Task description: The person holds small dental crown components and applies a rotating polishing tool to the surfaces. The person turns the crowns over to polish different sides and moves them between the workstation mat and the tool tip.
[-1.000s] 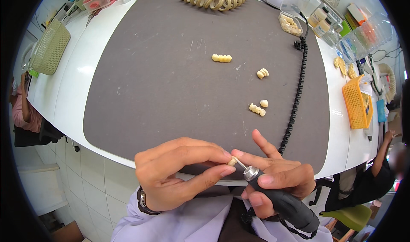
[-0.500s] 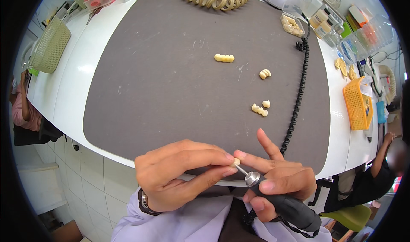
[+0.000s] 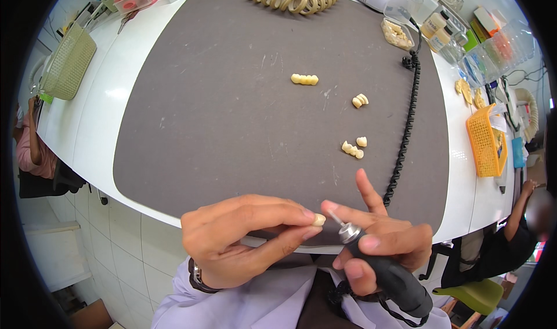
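Between the thumb and fingertips of my left hand (image 3: 249, 236) is a small cream dental crown (image 3: 319, 219). My right hand (image 3: 389, 236) grips a dark rotary handpiece (image 3: 391, 279) with a silver collar; its thin bur (image 3: 335, 216) points up and left, a short gap from the crown. My right index and another finger stretch out past the tool. On the grey mat ahead lie a row of joined tooth crowns (image 3: 304, 79), a small crown group (image 3: 360, 101), a single crown (image 3: 362, 141) and another joined crown piece (image 3: 353, 149).
A coiled black cord (image 3: 406, 137) runs down the mat's right side. A beige coiled hose (image 3: 296, 1) lies at the far edge. A clear box of tooth pieces (image 3: 397, 34), an orange basket (image 3: 486, 140) and a green basket (image 3: 69, 62) stand around. People sit at both sides.
My right hand has drawn the handpiece slightly right, so its bur has come away from the crown. My left hand stays nearly in place with the crown.
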A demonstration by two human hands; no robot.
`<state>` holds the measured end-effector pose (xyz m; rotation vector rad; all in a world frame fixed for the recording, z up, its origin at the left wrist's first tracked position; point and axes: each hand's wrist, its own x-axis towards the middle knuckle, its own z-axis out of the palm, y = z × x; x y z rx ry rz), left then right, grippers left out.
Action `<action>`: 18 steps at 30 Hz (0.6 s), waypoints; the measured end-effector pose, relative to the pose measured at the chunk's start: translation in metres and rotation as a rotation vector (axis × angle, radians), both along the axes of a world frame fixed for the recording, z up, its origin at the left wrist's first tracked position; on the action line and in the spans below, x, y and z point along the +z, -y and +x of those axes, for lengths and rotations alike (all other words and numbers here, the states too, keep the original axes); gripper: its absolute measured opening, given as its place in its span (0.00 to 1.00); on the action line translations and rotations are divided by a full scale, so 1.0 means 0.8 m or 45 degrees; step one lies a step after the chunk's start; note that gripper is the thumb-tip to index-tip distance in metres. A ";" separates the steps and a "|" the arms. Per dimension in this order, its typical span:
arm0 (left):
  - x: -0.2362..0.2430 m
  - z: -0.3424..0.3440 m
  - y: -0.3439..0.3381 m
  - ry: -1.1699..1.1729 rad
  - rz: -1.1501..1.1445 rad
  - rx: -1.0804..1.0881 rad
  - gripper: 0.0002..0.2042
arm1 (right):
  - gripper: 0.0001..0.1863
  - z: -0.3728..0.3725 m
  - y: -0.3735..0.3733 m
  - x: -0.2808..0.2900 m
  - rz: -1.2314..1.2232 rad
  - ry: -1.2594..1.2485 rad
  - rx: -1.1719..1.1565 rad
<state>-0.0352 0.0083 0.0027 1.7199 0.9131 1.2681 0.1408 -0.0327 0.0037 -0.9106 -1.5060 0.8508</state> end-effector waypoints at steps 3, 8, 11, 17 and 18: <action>0.001 0.001 0.001 0.028 -0.052 0.010 0.07 | 0.16 0.000 0.007 0.006 -0.140 -0.219 -0.008; 0.000 0.006 0.000 0.114 -0.143 0.019 0.07 | 0.21 0.007 0.004 0.011 -0.149 -0.127 0.119; -0.001 0.006 -0.001 0.097 -0.101 -0.013 0.07 | 0.20 0.006 0.003 0.007 -0.118 -0.129 0.111; -0.008 0.004 -0.007 0.074 0.062 -0.038 0.07 | 0.19 0.006 0.002 0.006 -0.087 -0.130 0.127; -0.005 0.005 -0.003 0.120 -0.051 0.002 0.07 | 0.19 0.006 0.002 0.006 -0.089 -0.137 0.137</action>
